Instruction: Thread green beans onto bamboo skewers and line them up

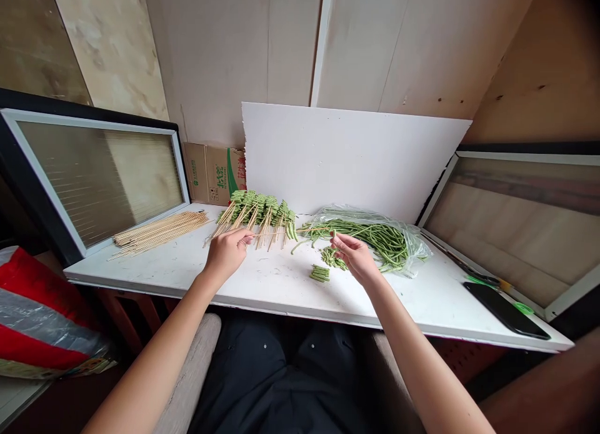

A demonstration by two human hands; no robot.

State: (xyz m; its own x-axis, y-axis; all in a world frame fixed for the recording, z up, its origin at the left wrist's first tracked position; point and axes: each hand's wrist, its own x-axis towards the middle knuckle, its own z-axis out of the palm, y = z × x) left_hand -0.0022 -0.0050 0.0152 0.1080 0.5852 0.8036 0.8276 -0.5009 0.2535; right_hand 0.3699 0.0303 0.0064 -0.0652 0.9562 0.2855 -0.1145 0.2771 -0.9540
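Observation:
My left hand [230, 249] is closed around one end of a thin bamboo skewer [272, 234], which runs rightward above the table. Between the thumb and fingers of my right hand [354, 256] is a small piece of green bean [334, 233], close to the skewer's far end; whether the tip touches it I cannot tell. Cut bean pieces [334, 257] lie in a loose pile beside my right hand, with a neat short stack of pieces [320, 272] nearer to me. Behind the skewer, finished bean skewers [262, 209] are heaped with their sticks pointing toward me.
Bare bamboo skewers [162, 232] lie bundled at the left. Long green beans [382, 237] spill from a clear plastic bag [415, 249] on the right. A black phone [505, 310] and scissors [482, 276] rest near the right edge. A cardboard box [206, 171] stands at the back.

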